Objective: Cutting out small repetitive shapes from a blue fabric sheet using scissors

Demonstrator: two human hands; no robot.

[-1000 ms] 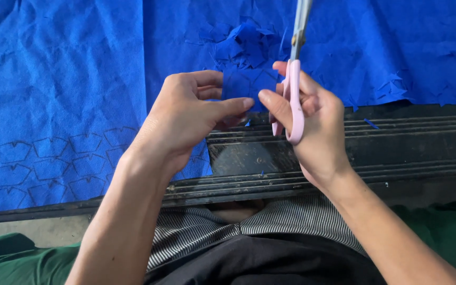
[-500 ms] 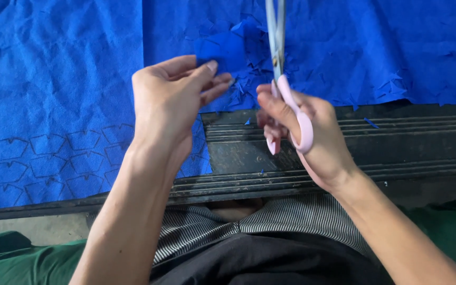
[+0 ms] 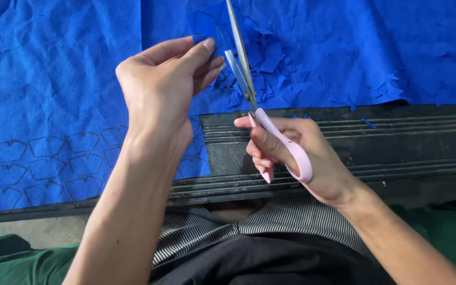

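Scissors [image 3: 249, 89] in right grip [image 3: 296, 158], seemingly against cloth [image 3: 207, 24].

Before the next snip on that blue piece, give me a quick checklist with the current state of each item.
1. Right hand grips the pink-handled scissors with fingers through the loops: ok.
2. Scissor blades parted, ready to cut: ok.
3. Left hand pinches the small blue piece at the blades: ok.
4. Left fingertips clear of the blades: not ok, they sit very close beside the lower blade.
5. Printed cutting line lined up with the blades: cannot tell, the hand and blades hide it.
6. Big blue sheet lies flat on the dark ribbed bench, offcuts scattered near the edge: ok.
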